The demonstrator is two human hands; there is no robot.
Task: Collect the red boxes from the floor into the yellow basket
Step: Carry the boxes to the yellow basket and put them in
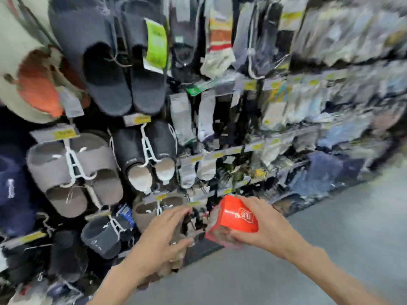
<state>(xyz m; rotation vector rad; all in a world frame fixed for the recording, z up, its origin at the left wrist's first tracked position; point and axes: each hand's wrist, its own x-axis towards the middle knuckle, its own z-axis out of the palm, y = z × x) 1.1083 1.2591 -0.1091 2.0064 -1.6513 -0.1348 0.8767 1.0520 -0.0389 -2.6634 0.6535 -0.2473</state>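
A red box (234,217) with a white label is held up in front of me, at the lower middle of the view. My right hand (264,225) grips it from the right side, thumb underneath. My left hand (163,236) hovers just left of the box with its fingers spread and curled; nothing clear sits in it, and a dark blurred shape lies behind its fingertips. The yellow basket is not in view. No boxes show on the floor.
A shop display wall fills the left and back: hanging slippers (74,172) on white hangers, dark slippers (123,69) above, racks of packaged socks (286,102) to the right. Grey floor (341,238) runs along the lower right. The picture is blurred by motion.
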